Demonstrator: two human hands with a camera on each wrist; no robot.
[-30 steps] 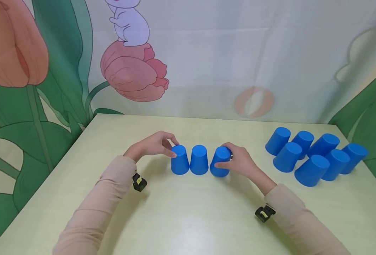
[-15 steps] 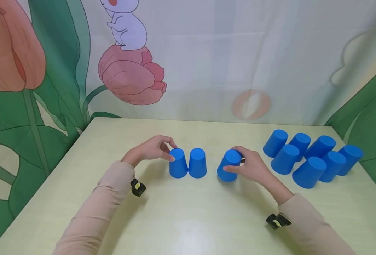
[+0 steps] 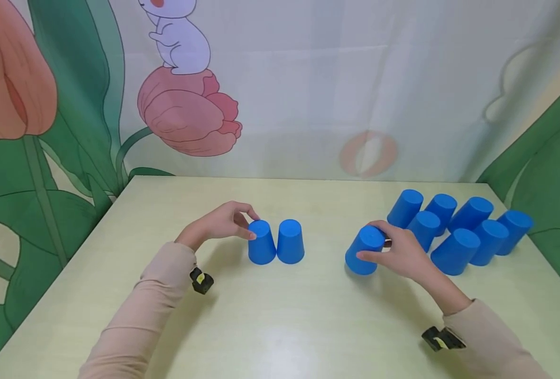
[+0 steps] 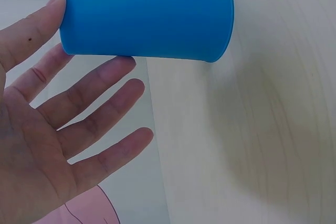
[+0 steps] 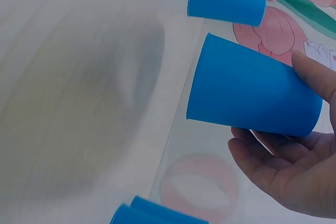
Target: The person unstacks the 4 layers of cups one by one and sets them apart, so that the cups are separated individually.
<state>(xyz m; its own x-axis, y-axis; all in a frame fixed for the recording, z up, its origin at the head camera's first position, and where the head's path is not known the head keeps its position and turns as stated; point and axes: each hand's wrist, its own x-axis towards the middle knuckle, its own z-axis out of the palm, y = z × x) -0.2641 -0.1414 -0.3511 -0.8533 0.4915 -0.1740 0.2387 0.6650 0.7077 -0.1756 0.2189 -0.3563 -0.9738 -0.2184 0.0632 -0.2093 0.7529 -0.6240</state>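
Note:
Two upside-down blue cups stand side by side at mid-table. My left hand (image 3: 220, 220) pinches the left cup (image 3: 262, 248) near its upturned base with thumb and index finger; the left wrist view has the other fingers spread below that cup (image 4: 147, 17). Beside it is the second cup (image 3: 290, 243), untouched. Farther right, my right hand (image 3: 405, 253) grips a third blue cup (image 3: 365, 241), thumb on the near side, fingers behind. This cup (image 5: 247, 87) is upside down and slightly tilted, seemingly just off the table.
Several more upside-down blue cups (image 3: 455, 252) stand grouped at the table's right rear, just beyond my right hand. A printed curtain (image 3: 284, 105) hangs behind the table's (image 3: 280, 316) back edge. Each wrist carries a small black camera (image 3: 201, 280).
My right hand has moved its cup rightward, away from the other two and toward the group. The left hand stays on its cup. The head view has shifted slightly.

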